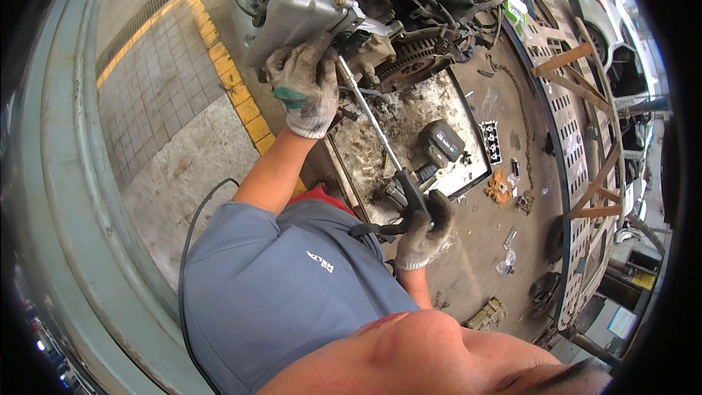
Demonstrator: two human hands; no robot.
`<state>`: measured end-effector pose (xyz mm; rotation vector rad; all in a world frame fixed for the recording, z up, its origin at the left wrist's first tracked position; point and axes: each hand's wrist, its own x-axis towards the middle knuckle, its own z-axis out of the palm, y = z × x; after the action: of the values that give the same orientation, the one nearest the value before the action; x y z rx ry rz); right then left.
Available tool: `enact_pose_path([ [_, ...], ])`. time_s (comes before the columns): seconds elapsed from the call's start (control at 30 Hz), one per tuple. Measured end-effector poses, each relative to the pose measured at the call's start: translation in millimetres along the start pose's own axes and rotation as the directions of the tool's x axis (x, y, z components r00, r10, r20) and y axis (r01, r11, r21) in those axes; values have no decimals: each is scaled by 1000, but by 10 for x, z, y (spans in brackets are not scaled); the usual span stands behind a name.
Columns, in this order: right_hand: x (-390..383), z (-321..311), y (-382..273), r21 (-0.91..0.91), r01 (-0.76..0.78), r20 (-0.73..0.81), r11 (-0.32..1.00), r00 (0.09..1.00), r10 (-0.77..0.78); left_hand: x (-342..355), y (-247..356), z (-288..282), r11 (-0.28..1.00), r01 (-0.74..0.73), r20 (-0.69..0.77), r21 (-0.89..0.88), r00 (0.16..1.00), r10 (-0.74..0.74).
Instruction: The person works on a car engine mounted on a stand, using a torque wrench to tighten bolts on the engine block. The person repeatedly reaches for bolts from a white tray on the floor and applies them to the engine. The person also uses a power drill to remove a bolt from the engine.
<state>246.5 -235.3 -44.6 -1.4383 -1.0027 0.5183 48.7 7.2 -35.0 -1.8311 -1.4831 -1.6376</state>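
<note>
A long-handled ratchet wrench (378,132) with a chrome shaft and black grip slants from the engine (292,18) down to the right. Around its black grip, my gloved right hand (425,234) is closed. My left hand (303,84), in a dirty white knit glove with a green patch, is closed about the wrench's far end, against the lower side of the silver engine casing. The wrench's head and whatever it sits on are hidden by the left glove and engine parts.
Below the wrench, a black cordless power tool (442,143) lies on a grimy metal tray (468,113). A metal part with round openings (491,143) and an orange-brown rag (499,189) are on the floor. A perforated metal rack (578,153) stands right; a grey-green post (69,175) rises left.
</note>
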Motion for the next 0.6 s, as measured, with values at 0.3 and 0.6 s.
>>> enact_pose_path([
  [0.3, -36, -64, -32, -21, -107, 71, 994, 992, 109, -62, -38, -34, 999, 14, -12, -50, 1000, -15],
  [0.6, -14, -51, -91, 95, -254, 86, 962, 965, 247, -131, -54, -50, 988, 61, -13, -143, 998, -64],
])
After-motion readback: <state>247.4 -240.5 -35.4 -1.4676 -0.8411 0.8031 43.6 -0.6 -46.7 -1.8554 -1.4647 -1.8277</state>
